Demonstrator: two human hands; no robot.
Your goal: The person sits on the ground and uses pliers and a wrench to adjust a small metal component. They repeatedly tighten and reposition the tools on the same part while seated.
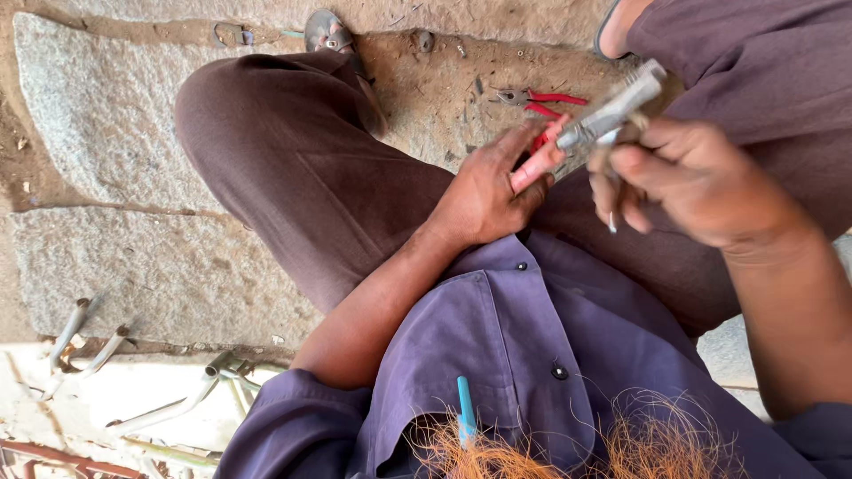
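My left hand [486, 193] is closed around the pink-red handle of a hand tool [535, 162], over my lap. Its tip meets a grey metal piece [614, 110] that my right hand [695, 180] grips just to the right. The metal piece sticks up and to the right from my right fingers. I cannot make out the tool's jaws, which sit behind the metal piece. A second pair of red-handled pliers [538, 99] lies on the dirt ground just beyond both hands.
I sit with bent knees in brown trousers [293, 168] on rough stone slabs [106, 115]. Bent metal tubes [169, 408] lie at the lower left. Loose copper-coloured wire strands [479, 454] and a blue pen [464, 408] are at my shirt. A sandalled foot [328, 32] is at the top.
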